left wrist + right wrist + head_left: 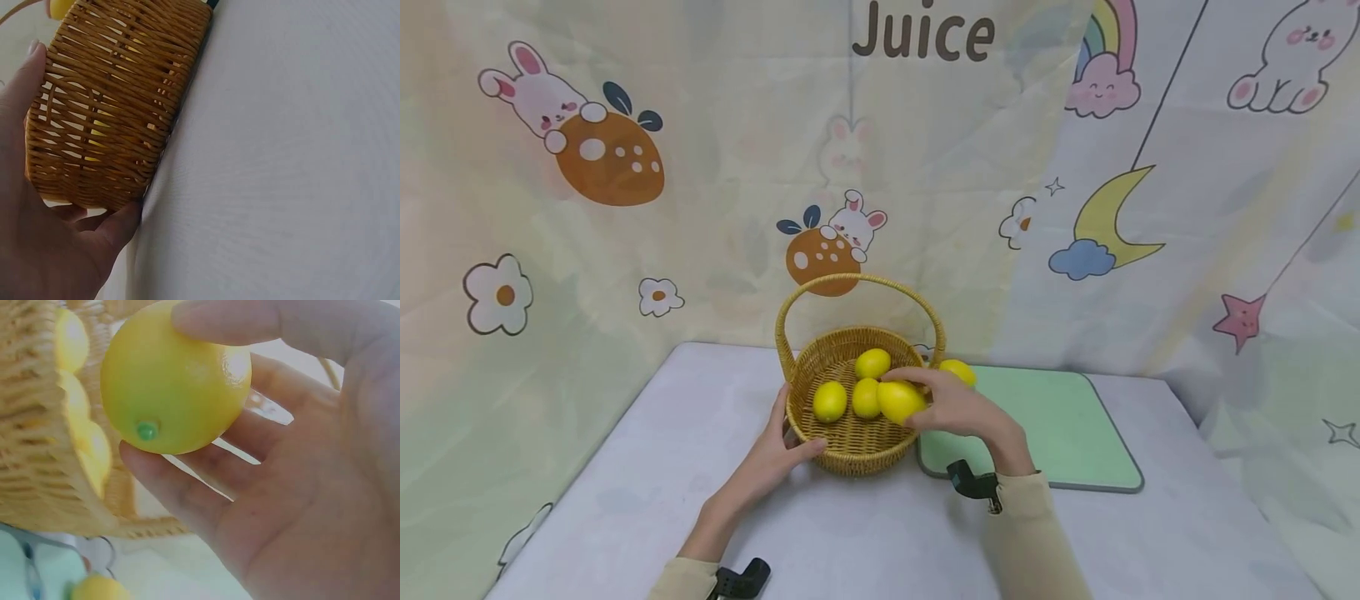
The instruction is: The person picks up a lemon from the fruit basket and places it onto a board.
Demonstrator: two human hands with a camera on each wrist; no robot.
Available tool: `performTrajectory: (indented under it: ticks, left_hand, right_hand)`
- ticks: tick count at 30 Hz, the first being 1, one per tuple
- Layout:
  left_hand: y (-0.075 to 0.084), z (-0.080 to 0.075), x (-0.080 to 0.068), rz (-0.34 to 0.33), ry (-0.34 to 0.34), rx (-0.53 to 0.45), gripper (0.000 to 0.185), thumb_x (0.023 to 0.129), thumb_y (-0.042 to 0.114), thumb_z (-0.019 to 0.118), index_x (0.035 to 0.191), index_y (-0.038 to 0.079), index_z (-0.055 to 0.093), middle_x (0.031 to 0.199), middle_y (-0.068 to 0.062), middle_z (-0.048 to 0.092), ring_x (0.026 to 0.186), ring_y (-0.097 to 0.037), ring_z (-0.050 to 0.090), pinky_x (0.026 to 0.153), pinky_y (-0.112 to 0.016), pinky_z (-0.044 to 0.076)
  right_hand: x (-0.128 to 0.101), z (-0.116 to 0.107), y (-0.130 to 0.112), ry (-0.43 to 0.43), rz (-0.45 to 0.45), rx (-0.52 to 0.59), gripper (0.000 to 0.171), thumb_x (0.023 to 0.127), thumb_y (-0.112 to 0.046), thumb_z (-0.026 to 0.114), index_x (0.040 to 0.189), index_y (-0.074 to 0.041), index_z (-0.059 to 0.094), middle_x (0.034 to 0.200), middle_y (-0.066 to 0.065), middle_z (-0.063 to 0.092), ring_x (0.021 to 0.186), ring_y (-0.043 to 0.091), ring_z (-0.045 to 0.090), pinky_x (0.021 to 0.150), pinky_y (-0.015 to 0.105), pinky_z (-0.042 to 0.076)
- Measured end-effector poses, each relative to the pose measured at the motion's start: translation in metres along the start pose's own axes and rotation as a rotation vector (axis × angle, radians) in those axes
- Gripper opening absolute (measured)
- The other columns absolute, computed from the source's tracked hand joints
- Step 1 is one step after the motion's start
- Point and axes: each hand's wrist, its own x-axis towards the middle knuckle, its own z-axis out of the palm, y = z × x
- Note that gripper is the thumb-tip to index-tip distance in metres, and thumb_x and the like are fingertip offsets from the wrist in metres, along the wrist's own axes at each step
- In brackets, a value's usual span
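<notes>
A lemon (901,402) is pinched between the thumb and fingers of my right hand (958,406), over the right side of a wicker basket (857,465). In the right wrist view, the green tip of this lemon (178,381) faces the camera. Inside the basket lie three more: a back lemon (872,364), a left lemon (830,402) and a middle lemon (865,398). My left hand (771,458) grips the basket's left side, thumb at the front rim. The left wrist view shows its fingers low against the woven wall (119,100).
A green cutting board (1045,425) with a grey edge lies right of the basket. Another lemon (958,372) is at its far left, partly hidden behind my right hand. The basket's tall handle (861,277) arches above it. A printed cloth (722,183) hangs behind the white table (700,400).
</notes>
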Motion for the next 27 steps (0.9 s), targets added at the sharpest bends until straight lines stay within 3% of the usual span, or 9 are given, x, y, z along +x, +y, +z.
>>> performTrajectory:
  ticks: [10,20,27]
  left_hand:
    - [0.001,-0.001,0.0,-0.006,0.004,0.008,0.109,0.088,0.04,0.074,0.154,0.048,-0.012,0.169,0.002,-0.003,0.156,-0.031,0.005,0.123,-0.055,0.02]
    - [0.001,0.0,-0.002,-0.022,0.001,0.002,0.109,0.088,0.04,0.074,0.153,0.048,-0.013,0.169,0.001,-0.003,0.157,-0.031,0.005,0.123,-0.056,0.021]
    - [0.002,0.001,-0.002,-0.026,0.0,0.007,0.11,0.088,0.04,0.074,0.154,0.047,-0.014,0.169,0.001,-0.004,0.156,-0.032,0.005,0.123,-0.055,0.023]
  right_hand:
    - [-0.024,-0.036,0.011,0.104,-0.056,0.051,0.059,0.079,-0.001,0.069,0.133,-0.023,0.062,0.133,0.0,0.061,0.111,0.022,0.055,0.092,0.044,0.049]
    - [-0.036,-0.057,0.037,0.141,0.006,0.014,0.064,0.076,0.003,0.066,0.134,-0.023,0.062,0.134,0.001,0.061,0.112,0.024,0.053,0.092,0.043,0.05]
    - [-0.036,-0.068,0.065,0.187,0.083,-0.027,0.062,0.074,0.007,0.064,0.133,-0.015,0.061,0.134,0.01,0.06,0.108,0.029,0.052,0.085,0.038,0.047]
